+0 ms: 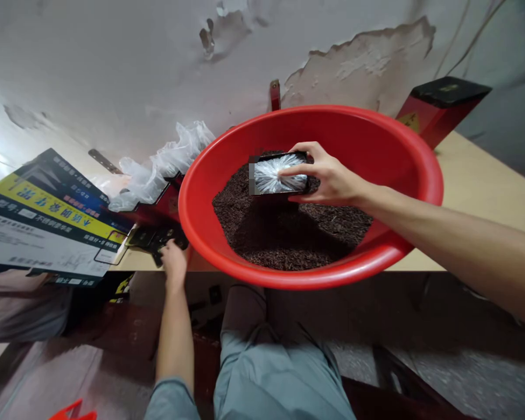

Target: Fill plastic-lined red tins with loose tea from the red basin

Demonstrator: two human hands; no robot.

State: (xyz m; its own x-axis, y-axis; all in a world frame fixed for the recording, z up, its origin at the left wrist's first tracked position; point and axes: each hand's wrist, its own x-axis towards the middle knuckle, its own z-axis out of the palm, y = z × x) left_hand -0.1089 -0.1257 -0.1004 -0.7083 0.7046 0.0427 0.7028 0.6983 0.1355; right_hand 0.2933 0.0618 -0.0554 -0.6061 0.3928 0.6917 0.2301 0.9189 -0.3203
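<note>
My right hand [326,175] grips a small open box with black edges, its fingers along both sides and one finger on the clear plastic bag [273,175] gathered at its mouth. The box is held over a large red basin [306,280], which contains dark, loose, dry tea-like leaves [271,256]. Left of the basin, my left hand [172,259] has its fingers curled at a black lid [161,236] among other dark pieces near the table's front edge. Behind those stand red boxes [157,207] with clear plastic bags [157,169] sticking up out of them.
A large printed carton [56,216] stands at the left. A red box with a black top [448,96] stands behind the basin at right on the pale wooden table [485,204]. The wall behind has peeling paint. Part of another person [26,309] shows at lower left.
</note>
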